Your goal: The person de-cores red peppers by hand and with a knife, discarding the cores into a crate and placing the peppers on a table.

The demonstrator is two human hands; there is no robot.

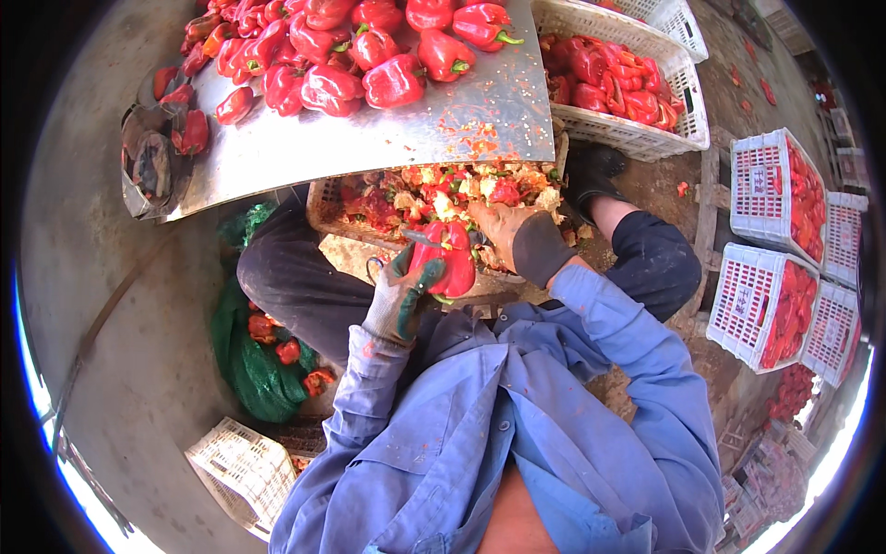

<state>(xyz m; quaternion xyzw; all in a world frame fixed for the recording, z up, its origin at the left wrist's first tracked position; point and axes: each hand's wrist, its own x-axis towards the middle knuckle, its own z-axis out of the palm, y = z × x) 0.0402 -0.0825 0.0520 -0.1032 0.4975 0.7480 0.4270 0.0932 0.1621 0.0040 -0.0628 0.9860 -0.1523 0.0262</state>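
Observation:
My left hand (403,291), in a grey and green glove, is closed around a red bell pepper (449,261) whose green stem points down toward me. A narrow metal blade (417,237) lies against the pepper's upper left side, and a small dark ring (374,270) shows beside the glove; whether they belong together is unclear. Just right of the pepper is my right hand (517,240), in a tan glove with a dark cuff. Its fingers look curled, and what they hold is hidden. Beyond both hands, a crate (323,214) holds pepper cores, seeds and scraps.
A metal tabletop (369,148) carries a pile of whole red peppers (332,55). Crates of red pepper pieces stand at the far right (637,138) and right (738,305). Left of my leg lie a green net bag (245,351) and a white crate (242,471).

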